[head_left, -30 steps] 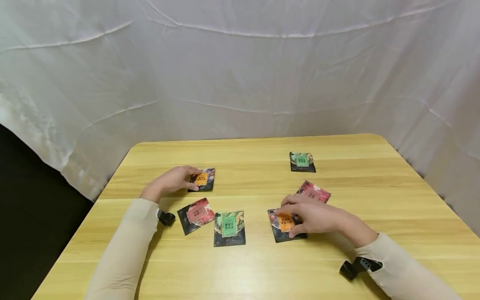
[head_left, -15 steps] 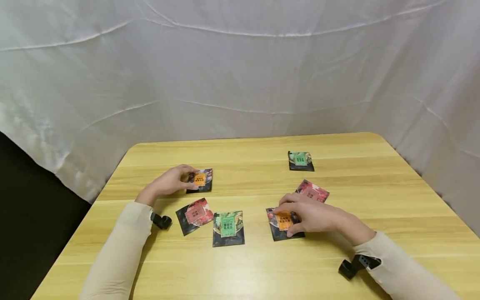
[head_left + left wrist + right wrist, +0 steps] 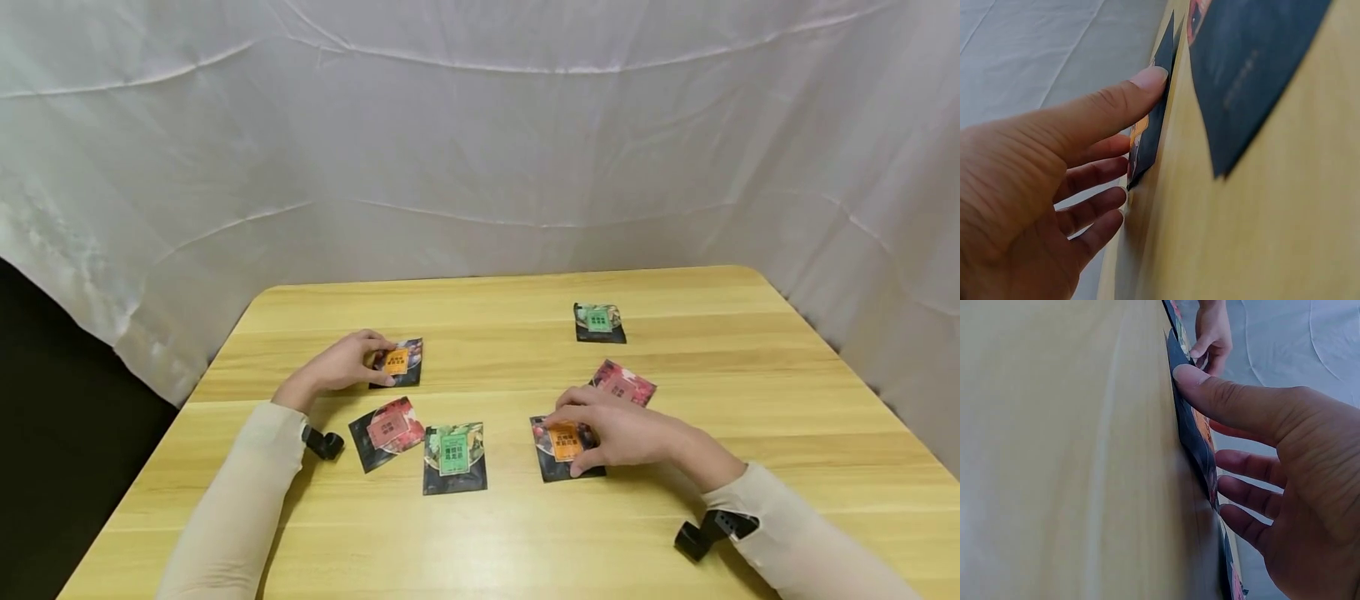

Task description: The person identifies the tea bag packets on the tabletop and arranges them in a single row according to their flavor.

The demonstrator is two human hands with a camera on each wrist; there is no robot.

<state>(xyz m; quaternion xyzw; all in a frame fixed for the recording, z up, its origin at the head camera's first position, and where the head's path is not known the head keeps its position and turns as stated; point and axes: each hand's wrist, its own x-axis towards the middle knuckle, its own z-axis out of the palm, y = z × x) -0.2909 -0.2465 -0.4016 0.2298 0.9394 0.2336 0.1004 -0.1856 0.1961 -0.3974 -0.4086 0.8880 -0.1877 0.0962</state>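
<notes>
On a wooden table point(image 3: 510, 550), a green-labelled packet point(image 3: 454, 460) lies nearest. Just right of it, the right hand point(image 3: 630, 429) rests thumb and fingertips, loosely parted and not curled closed, on an orange-labelled packet point(image 3: 564, 443). Just left of the green-labelled packet is a red packet point(image 3: 387, 433). Beyond it to the right, another red packet point(image 3: 627, 386) is partly hidden by the right hand. Beyond it to the left, the left hand point(image 3: 336, 362), similarly relaxed, touches a second orange-labelled packet point(image 3: 398, 361). Farthest, beyond and right: another green-labelled packet point(image 3: 600, 323). The step looks like taking hold of both orange-labelled packets; lifting would call for firmer pinches.
</notes>
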